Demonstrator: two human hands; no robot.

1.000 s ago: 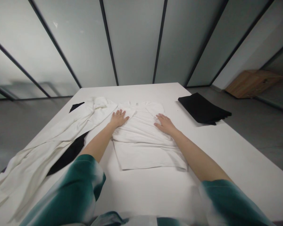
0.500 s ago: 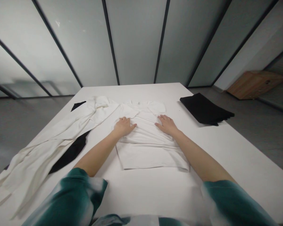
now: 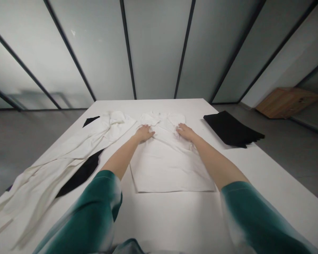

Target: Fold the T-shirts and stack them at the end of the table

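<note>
Two teal-and-white sleeves (image 3: 87, 211) reach across the white counter (image 3: 169, 222) to a white short-sleeved shirt (image 3: 169, 169), which lies folded at the middle of the counter, its collar on the far side. The left hand (image 3: 144, 133) and right hand (image 3: 184, 132) rest palm down on the shirt's upper part, open and not gripping, a narrow gap between them. Beside the shirt, a long white garment (image 3: 60, 162) lies over black cloth (image 3: 82, 176), a folded black cloth (image 3: 231, 128) sits to the right, and a wooden box (image 3: 286, 102) stands on the floor (image 3: 288, 158) beyond, near frosted glass panels (image 3: 153, 49).
</note>
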